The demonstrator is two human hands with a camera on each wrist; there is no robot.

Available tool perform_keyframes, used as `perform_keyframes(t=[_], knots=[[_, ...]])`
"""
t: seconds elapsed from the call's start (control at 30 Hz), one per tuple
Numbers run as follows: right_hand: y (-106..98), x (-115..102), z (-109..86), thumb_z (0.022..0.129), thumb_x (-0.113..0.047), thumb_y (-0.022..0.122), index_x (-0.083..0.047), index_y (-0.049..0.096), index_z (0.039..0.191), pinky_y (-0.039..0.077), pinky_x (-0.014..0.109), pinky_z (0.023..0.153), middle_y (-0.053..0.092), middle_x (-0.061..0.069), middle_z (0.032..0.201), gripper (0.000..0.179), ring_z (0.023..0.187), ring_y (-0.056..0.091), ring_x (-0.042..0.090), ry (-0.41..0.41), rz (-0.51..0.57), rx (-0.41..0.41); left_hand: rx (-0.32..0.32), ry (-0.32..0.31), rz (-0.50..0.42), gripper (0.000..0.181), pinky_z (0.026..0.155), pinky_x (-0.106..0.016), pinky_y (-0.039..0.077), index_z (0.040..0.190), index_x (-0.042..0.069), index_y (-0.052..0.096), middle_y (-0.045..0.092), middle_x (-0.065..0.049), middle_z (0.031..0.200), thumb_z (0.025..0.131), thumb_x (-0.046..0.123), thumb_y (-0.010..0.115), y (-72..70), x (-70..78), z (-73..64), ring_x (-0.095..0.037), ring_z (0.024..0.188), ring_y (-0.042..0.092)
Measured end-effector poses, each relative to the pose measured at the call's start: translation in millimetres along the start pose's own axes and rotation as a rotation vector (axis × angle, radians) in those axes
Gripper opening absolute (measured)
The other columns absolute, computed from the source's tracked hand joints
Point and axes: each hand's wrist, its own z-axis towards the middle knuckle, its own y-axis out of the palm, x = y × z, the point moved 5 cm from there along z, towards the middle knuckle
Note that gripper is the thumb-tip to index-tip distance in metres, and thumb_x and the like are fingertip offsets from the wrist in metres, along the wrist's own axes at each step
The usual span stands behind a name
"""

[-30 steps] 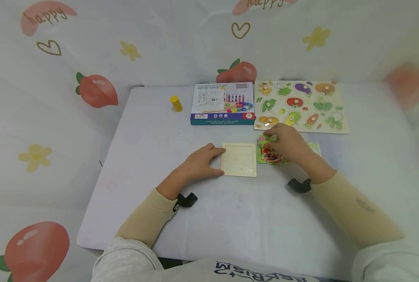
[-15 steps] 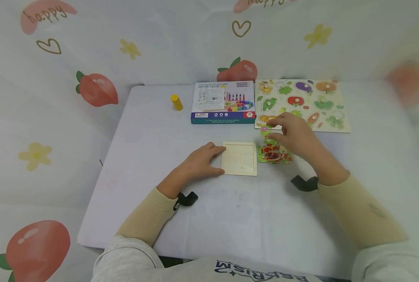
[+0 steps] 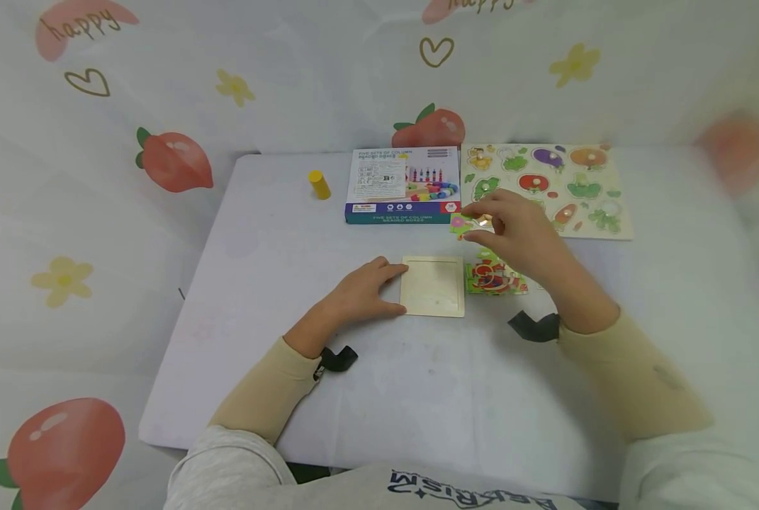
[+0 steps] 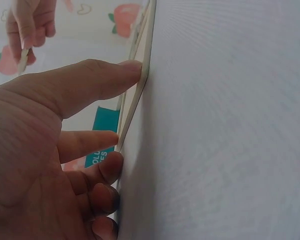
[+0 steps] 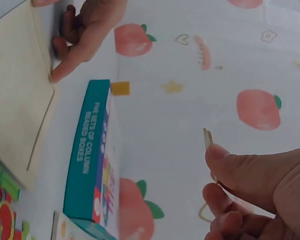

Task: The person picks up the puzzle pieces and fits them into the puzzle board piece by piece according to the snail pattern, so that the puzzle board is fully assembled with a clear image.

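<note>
A square wooden puzzle tray [image 3: 432, 287] with a raised rim lies flat on the table, bare inside. My left hand [image 3: 366, 290] rests at its left side, index finger and thumb spread apart, both tips touching the rim. The left wrist view shows the thumb [image 4: 100, 82] laid on the rim's edge. My right hand [image 3: 519, 230] is raised above the table and pinches a flat green puzzle piece [image 3: 458, 224] with a pink flower on it. From the right wrist view the piece [image 5: 208, 137] appears edge-on, mostly hidden by the thumb. Red and green puzzle pieces [image 3: 495, 278] lie right of the tray.
Behind the tray stand a boxed bead set [image 3: 405, 185] and, beside it, a vegetable knob-puzzle board [image 3: 583, 205], partly covered by the right hand. A yellow cylinder [image 3: 319, 185] sits at back left. The white table [image 3: 245, 283] meets a fruit-print cloth at the back.
The right hand has lifted the green piece off the pieces beside the tray, then carried it up and leftward. The left hand and the tray have stayed in place.
</note>
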Motion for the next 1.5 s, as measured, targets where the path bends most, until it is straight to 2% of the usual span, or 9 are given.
perform_keyframes(t=[0.27, 0.57, 0.77, 1.0, 1.27, 1.5], knots=[[10.5, -11.3, 5.1, 0.093, -0.018, 0.079, -0.01, 0.073, 0.128, 0.037, 0.037, 0.066, 0.06, 0.006, 0.108, 0.036, 0.082, 0.045, 0.025, 0.027, 0.063, -0.013, -0.008, -0.001, 0.0, 0.079, 0.092, -0.035, 0.045, 0.154, 0.014, 0.049, 0.054, -0.003, 0.124, 0.087, 0.04, 0.082, 0.5, -0.8, 0.6, -0.018, 0.104, 0.05], [33.0, -22.3, 10.1, 0.092, -0.02, 0.08, -0.011, 0.074, 0.127, 0.036, 0.037, 0.067, 0.057, 0.006, 0.107, 0.036, 0.083, 0.046, 0.025, 0.02, 0.113, -0.046, -0.012, 0.009, 0.001, 0.079, 0.093, -0.034, 0.046, 0.153, 0.015, 0.049, 0.053, -0.002, 0.123, 0.087, 0.042, 0.082, -0.3, -4.1, 2.5, -0.018, 0.105, 0.051], [49.0, -23.7, 12.2, 0.091, -0.017, 0.08, -0.011, 0.074, 0.127, 0.038, 0.037, 0.067, 0.062, 0.01, 0.11, 0.037, 0.084, 0.047, 0.026, 0.027, 0.129, -0.084, -0.012, 0.025, -0.001, 0.078, 0.09, -0.034, 0.046, 0.152, 0.013, 0.05, 0.054, -0.004, 0.121, 0.086, 0.041, 0.082, -1.5, -2.5, 3.1, -0.019, 0.103, 0.051], [65.9, -18.3, 13.3, 0.091, -0.016, 0.081, -0.01, 0.074, 0.126, 0.043, 0.038, 0.074, 0.064, 0.01, 0.116, 0.037, 0.092, 0.05, 0.027, 0.08, 0.135, -0.123, -0.008, 0.033, 0.009, 0.078, 0.09, -0.034, 0.046, 0.152, 0.013, 0.05, 0.054, -0.004, 0.119, 0.087, 0.041, 0.082, -2.8, -1.8, 2.8, -0.019, 0.102, 0.051], [87.6, -5.7, 16.7, 0.092, -0.018, 0.08, -0.009, 0.075, 0.125, 0.05, 0.041, 0.085, 0.063, 0.009, 0.118, 0.034, 0.101, 0.055, 0.03, 0.151, 0.124, -0.196, 0.01, 0.031, 0.004, 0.082, 0.082, -0.034, 0.044, 0.154, 0.012, 0.048, 0.051, -0.003, 0.108, 0.086, 0.041, 0.083, -0.9, -3.5, 3.5, -0.019, 0.098, 0.05], [103.5, 4.6, 20.1, 0.093, -0.016, 0.078, -0.009, 0.076, 0.124, 0.048, 0.044, 0.095, 0.064, 0.008, 0.119, 0.032, 0.109, 0.057, 0.028, 0.196, 0.121, -0.254, -0.002, 0.013, -0.01, 0.083, 0.083, -0.034, 0.045, 0.155, 0.013, 0.047, 0.051, -0.003, 0.11, 0.086, 0.041, 0.083, -0.8, -3.0, 1.7, -0.02, 0.1, 0.05]])
